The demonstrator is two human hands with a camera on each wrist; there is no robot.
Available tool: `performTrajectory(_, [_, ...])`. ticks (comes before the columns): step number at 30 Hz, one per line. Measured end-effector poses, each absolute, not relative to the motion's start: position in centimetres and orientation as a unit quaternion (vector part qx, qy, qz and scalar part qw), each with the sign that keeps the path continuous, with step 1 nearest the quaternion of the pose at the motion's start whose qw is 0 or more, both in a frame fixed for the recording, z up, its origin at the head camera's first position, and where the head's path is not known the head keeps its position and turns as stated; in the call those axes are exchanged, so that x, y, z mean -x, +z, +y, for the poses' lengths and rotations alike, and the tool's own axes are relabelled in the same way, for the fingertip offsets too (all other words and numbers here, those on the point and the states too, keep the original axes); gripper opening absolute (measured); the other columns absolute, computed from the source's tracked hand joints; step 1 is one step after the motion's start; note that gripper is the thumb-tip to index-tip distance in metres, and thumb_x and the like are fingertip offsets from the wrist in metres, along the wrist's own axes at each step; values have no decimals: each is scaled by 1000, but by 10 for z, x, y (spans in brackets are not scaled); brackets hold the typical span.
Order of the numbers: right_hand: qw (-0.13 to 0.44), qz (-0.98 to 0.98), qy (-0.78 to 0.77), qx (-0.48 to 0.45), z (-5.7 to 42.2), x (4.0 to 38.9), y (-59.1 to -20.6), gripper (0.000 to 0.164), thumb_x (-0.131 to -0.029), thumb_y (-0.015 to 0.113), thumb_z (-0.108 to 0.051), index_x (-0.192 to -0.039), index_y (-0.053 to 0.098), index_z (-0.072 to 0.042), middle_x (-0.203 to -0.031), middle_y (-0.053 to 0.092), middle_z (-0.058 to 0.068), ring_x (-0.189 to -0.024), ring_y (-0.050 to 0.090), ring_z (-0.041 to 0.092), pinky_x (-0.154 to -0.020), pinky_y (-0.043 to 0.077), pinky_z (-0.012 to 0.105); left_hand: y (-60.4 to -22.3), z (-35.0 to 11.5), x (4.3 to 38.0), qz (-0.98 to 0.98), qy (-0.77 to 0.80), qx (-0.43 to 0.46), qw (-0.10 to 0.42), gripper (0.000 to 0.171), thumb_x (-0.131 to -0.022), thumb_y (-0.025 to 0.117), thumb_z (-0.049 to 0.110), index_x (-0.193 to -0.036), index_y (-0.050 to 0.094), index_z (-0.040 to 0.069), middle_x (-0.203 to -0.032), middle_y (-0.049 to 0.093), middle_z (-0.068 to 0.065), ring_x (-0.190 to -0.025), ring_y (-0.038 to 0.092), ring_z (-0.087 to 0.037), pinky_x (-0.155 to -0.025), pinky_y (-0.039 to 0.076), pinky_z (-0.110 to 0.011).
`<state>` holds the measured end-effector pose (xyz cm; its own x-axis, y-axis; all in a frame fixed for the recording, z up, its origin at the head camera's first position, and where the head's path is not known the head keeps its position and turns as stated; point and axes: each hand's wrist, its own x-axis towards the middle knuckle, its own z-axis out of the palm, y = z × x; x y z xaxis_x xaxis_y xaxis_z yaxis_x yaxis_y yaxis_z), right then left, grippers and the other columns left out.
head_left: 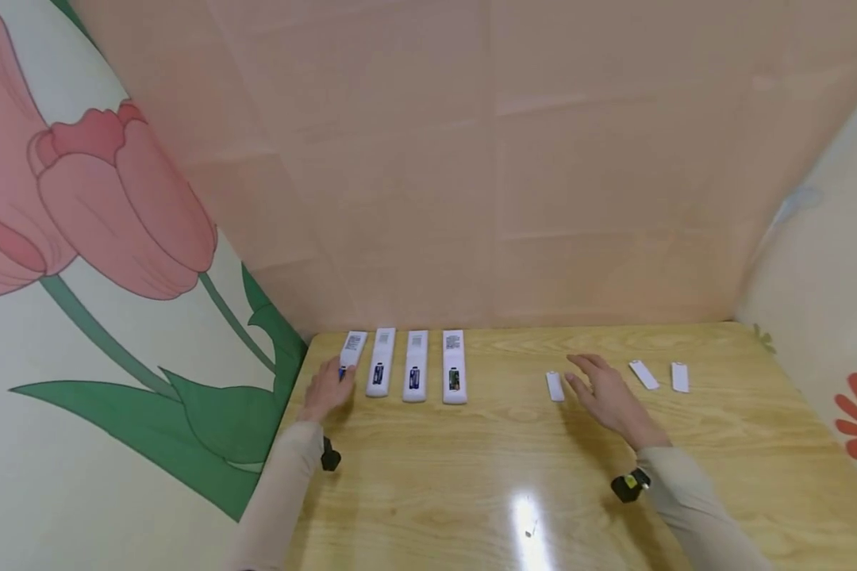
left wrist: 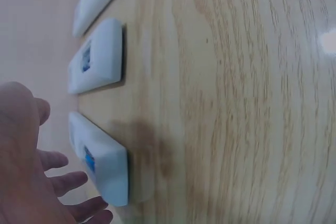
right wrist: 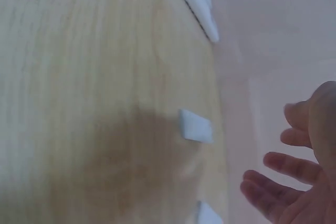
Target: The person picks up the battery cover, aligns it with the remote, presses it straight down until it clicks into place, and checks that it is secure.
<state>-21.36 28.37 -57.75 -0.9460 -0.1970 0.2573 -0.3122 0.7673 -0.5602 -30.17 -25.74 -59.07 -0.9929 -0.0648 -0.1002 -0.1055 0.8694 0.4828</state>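
Note:
Over the lower part of the leftmost white remote control [head_left: 354,344] hovers my left hand [head_left: 325,390], fingers spread and loosely bent. In the left wrist view that remote [left wrist: 107,169] lies beside the fingertips, with something blue in its battery bay. To its right lie a second remote [head_left: 381,361], a third remote [head_left: 416,365] and a fourth remote [head_left: 454,366], their battery bays uncovered. My right hand [head_left: 612,403] hangs above the table with relaxed fingers, holding nothing, just right of a white battery cover [head_left: 555,386].
Two more battery covers, a tilted cover [head_left: 643,374] and a straighter cover [head_left: 680,377], lie right of my right hand. The wooden table [head_left: 436,476] ends at a pinkish cloth backdrop [head_left: 400,198]. A wall painted with tulips [head_left: 128,206] flanks the left side.

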Motion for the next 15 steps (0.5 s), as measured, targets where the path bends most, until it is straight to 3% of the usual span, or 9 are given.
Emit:
performTrajectory(6, [127,-933,297,-159,272,220,-602,40,-106,62,-6,-139,58,16,-134,60,37,-120,62,54,-99,54,67,-593,-252,306,965,244,65,63,71,-111,44,43,-165,29,-1,-166,36,-30,-147,39,-55,-120,31,-72])
performTrajectory(11, [155,-930,288,-167,263,224,-616,39,-98,67,4,-134,60,17,-128,63,37,-117,63,52,-99,55,66,-591,-246,311,972,219,66,56,69,-110,47,38,-162,33,-5,-160,42,-32,-140,45,-56,-117,36,-69])
performTrajectory(15, [146,-932,292,-160,254,226,-623,41,-95,69,6,-132,59,20,-127,62,39,-111,65,52,-93,58,64,-593,-249,311,973,212,70,60,63,-111,47,32,-159,36,-7,-156,45,-33,-136,47,-54,-115,40,-66])
